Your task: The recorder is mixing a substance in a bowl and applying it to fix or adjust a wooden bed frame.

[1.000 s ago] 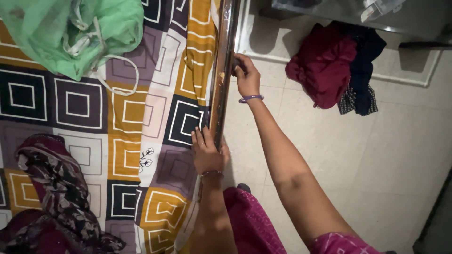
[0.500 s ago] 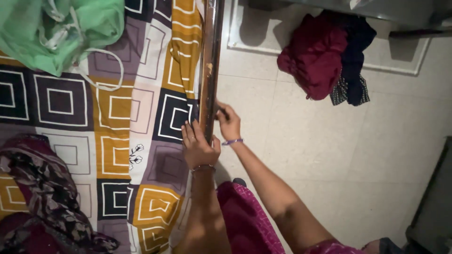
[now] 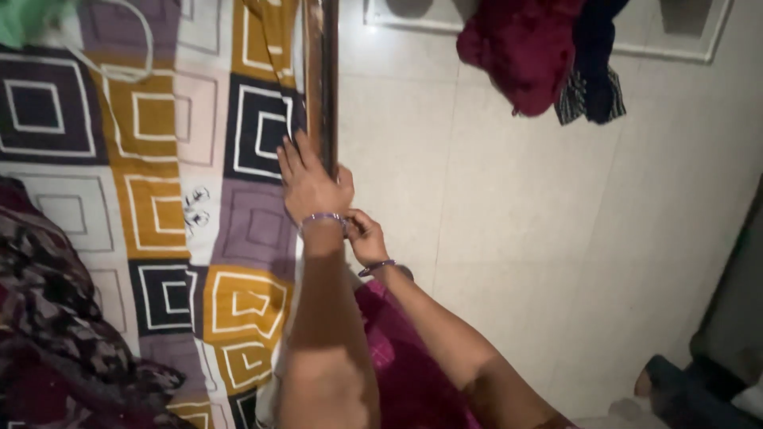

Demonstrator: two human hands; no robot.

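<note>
Since the earlier frame, your right hand (image 3: 366, 238) has drawn back beside your left wrist, fingers curled at the patterned bedsheet (image 3: 159, 199) edge, while your left hand (image 3: 310, 184) lies flat, gripping nothing, against the wooden bed rail (image 3: 322, 79).

Your right hand (image 3: 367, 238) slid back along the bed rail (image 3: 322, 87) to tuck in just beside your left hand (image 3: 311, 184), and your view shifted right.

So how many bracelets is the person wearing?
2. A purple bracelet circles the left wrist by the wooden bed edge; a darker bracelet circles the right wrist just below it. None else shows.
</note>
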